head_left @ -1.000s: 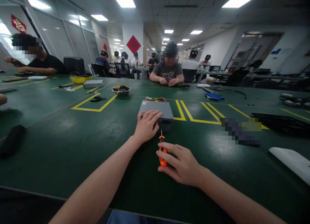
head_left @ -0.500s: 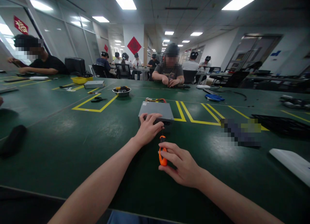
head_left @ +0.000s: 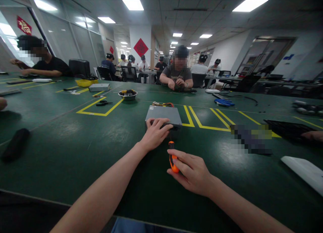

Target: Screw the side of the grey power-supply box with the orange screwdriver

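A grey metal computer power supply (head_left: 165,113) lies on the green table in front of me, its coloured cables bunched behind it. My left hand (head_left: 155,134) grips its near edge, with fingers spread over the top and the thumb side by the front face. My right hand (head_left: 193,172) holds an orange and black screwdriver (head_left: 173,160) by the handle between thumb and fingers. The thin shaft points away from me at the front face of the power supply. Exactly where the tip touches is too dark to make out.
Behind the power supply to the left stands a metal bowl (head_left: 128,96) with tools in it. Pliers (head_left: 104,103) lie nearby. Blue gloves (head_left: 224,102), a black panel (head_left: 287,130) with another person's hand on it, and a white panel (head_left: 302,172) are to the right.
My right fingers have shifted around the screwdriver handle, which has turned and tilted a little. My left hand stays on the power supply. Another person's hand has appeared at the black panel.
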Motion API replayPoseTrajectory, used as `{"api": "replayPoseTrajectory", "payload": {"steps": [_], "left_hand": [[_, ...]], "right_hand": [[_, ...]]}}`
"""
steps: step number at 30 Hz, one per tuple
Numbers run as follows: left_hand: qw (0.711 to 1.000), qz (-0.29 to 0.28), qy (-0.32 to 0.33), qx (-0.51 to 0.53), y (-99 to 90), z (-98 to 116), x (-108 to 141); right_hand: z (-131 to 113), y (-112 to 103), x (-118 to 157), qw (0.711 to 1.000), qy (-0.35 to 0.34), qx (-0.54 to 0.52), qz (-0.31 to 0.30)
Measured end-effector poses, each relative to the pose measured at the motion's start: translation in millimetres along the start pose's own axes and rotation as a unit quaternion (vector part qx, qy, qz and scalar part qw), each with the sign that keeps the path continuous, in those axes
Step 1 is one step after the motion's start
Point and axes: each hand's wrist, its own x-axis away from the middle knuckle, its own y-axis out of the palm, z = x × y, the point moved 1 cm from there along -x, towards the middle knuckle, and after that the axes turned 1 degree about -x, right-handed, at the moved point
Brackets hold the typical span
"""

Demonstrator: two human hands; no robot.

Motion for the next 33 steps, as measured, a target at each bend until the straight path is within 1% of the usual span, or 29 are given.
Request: {"api": "replayPoseTrajectory", "payload": {"steps": [3,5,8,12,16,22,25,27,33], "left_hand": [[0.999,0.010,-0.033,0.006,-1.1,1.5,-0.1],[0.999,0.014,-0.044,0.004,0.5,1.6,0.2],[0.998,0.019,-0.051,-0.009,4.9,0.2,1.0],[0.998,0.020,-0.054,-0.014,7.7,-1.2,1.4],[0.998,0.018,-0.053,-0.013,5.4,-0.3,1.1],[0.998,0.015,-0.054,-0.011,6.2,-0.5,1.2],[0.998,0.013,-0.056,-0.012,7.7,-1.0,1.2],[0.998,0.014,-0.057,-0.015,7.9,-1.1,1.3],[0.998,0.013,-0.058,-0.017,6.9,-0.4,1.3]], "right_hand": [[1.3,2.9,2.5,1.000,0.016,-0.014,-0.007],[-0.1,2.5,1.8,0.999,0.021,-0.020,-0.040],[-3.7,-1.0,-1.9,0.996,0.010,-0.014,-0.088],[-4.1,-3.1,-4.9,0.996,0.002,-0.007,-0.086],[-1.2,1.1,-2.7,0.995,0.012,-0.023,-0.092],[-0.9,2.2,0.7,0.988,0.038,-0.042,-0.141],[-1.3,1.0,0.6,0.985,0.029,-0.024,-0.168],[-1.2,0.7,0.0,0.985,0.021,-0.010,-0.173],[-1.6,1.5,-1.8,0.989,0.020,-0.015,-0.149]]}}
